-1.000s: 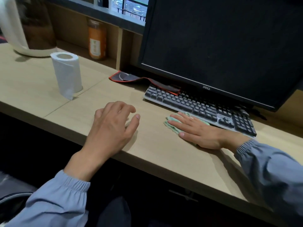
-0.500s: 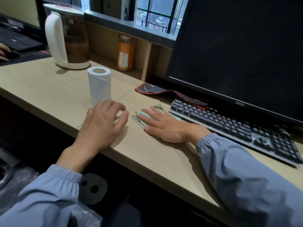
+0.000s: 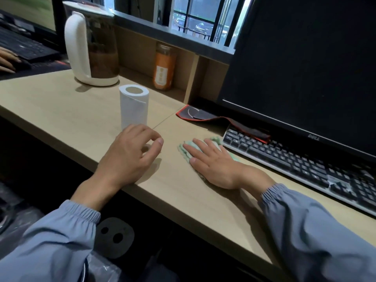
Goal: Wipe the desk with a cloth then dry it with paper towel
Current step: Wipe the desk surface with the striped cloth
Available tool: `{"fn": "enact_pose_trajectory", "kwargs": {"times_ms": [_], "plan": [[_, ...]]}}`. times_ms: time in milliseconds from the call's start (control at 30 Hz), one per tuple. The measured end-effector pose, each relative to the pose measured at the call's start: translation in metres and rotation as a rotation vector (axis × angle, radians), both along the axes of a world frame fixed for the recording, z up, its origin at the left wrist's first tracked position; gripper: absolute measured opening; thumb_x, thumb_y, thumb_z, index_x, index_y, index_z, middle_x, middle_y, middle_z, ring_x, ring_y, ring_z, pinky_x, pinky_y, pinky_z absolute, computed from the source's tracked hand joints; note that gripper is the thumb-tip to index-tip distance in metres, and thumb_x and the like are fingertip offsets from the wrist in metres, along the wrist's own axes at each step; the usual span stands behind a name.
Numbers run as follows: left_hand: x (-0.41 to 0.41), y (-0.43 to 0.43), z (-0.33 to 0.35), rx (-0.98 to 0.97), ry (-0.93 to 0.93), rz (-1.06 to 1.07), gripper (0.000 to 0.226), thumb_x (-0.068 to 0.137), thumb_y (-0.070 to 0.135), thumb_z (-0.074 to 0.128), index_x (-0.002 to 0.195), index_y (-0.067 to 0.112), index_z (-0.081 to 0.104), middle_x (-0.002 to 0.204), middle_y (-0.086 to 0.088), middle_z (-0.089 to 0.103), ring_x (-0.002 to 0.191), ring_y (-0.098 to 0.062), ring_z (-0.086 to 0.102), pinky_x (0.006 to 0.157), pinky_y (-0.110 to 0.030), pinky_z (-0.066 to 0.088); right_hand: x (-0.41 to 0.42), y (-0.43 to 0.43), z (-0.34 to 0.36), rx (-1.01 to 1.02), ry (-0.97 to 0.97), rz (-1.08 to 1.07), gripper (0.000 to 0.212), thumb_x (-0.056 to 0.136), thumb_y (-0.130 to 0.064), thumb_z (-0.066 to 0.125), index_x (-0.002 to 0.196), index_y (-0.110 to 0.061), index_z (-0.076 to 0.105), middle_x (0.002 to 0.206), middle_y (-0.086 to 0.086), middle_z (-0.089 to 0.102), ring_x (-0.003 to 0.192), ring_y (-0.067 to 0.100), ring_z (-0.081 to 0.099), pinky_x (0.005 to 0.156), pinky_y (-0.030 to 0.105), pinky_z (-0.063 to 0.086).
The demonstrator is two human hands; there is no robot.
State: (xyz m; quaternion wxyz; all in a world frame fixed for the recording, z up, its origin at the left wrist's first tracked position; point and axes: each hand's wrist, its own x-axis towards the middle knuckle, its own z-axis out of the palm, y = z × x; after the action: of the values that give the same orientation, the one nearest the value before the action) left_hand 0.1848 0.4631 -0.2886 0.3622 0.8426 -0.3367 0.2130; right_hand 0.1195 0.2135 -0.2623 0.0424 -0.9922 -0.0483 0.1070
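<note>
My right hand (image 3: 213, 163) lies flat with straight fingers on a light green cloth (image 3: 184, 151), pressing it onto the wooden desk (image 3: 183, 196) just in front of the keyboard's left end. Only the cloth's edges show around the hand. My left hand (image 3: 132, 157) rests on the desk to the left of the cloth, fingers loosely curled and holding nothing. A white paper towel roll (image 3: 134, 106) stands upright right behind my left hand.
A black keyboard (image 3: 295, 161) and large dark monitor (image 3: 305, 68) fill the right. A red-edged black mouse pad (image 3: 213, 119) lies folded behind the cloth. A white kettle (image 3: 91, 49) and an orange bottle (image 3: 164, 68) stand at the back. Another person's hand (image 3: 7, 62) is far left.
My right hand has slid the cloth leftward along the desk, from the keyboard's middle to its left end. The left hand stayed near the roll. The view shifted left.
</note>
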Motion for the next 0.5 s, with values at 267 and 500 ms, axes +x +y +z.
{"fn": "enact_pose_trajectory", "kwargs": {"times_ms": [267, 500], "plan": [[0.007, 0.004, -0.01, -0.093, 0.107, 0.026, 0.021, 0.098, 0.051, 0.048, 0.096, 0.037, 0.063, 0.096, 0.02, 0.06, 0.1, -0.006, 0.051, 0.085, -0.006, 0.035, 0.1, 0.011, -0.008, 0.014, 0.003, -0.222, 0.058, 0.099, -0.06, 0.01, 0.155, -0.05, 0.0, 0.169, -0.005, -0.009, 0.154, 0.031, -0.011, 0.119, 0.059, -0.008], [0.012, 0.001, -0.009, -0.127, 0.139, 0.077, 0.025, 0.097, 0.053, 0.046, 0.09, 0.035, 0.062, 0.09, 0.019, 0.06, 0.094, -0.003, 0.051, 0.08, -0.021, 0.042, 0.139, 0.035, -0.006, 0.0, 0.003, -0.169, 0.059, 0.095, -0.067, 0.009, 0.152, -0.055, 0.0, 0.168, -0.009, -0.009, 0.154, 0.031, -0.011, 0.116, 0.06, -0.008]]}}
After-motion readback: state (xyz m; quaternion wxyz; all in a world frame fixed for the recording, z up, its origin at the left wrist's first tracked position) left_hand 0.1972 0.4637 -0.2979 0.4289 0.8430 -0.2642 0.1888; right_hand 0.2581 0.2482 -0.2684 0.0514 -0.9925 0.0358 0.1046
